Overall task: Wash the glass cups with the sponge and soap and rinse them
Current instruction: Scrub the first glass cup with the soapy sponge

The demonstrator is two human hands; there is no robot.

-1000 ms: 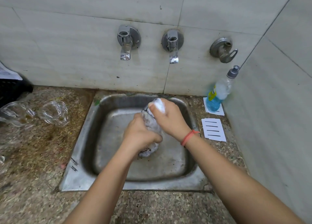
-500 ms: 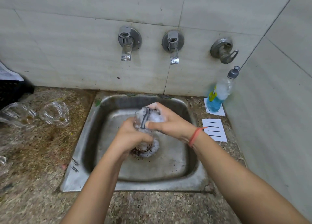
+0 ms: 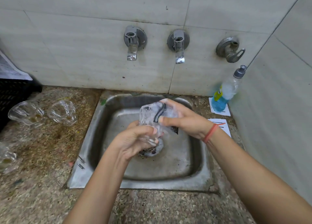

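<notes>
Over the steel sink (image 3: 200, 176) my left hand (image 3: 133, 142) grips the base of a soapy glass cup (image 3: 148, 119), tilted with its mouth up and to the right. My right hand (image 3: 184, 120) holds a foamy sponge (image 3: 164, 111) with a dark edge, pressed against the cup's mouth. Two more glass cups (image 3: 26, 112) (image 3: 61, 112) lie on the counter left of the sink. Another glass (image 3: 6, 158) sits at the left edge. The blue soap bottle (image 3: 224, 92) leans in the right corner.
Two taps (image 3: 132, 44) (image 3: 178, 45) and a valve (image 3: 230, 49) stick out of the tiled wall above the sink; no water runs. A black crate (image 3: 11, 95) stands at far left. Paper labels (image 3: 221, 127) lie on the speckled counter right of the sink.
The cup has tilted from nearly upright to slanting right, and my right hand with the sponge has shifted from its top to its mouth side.
</notes>
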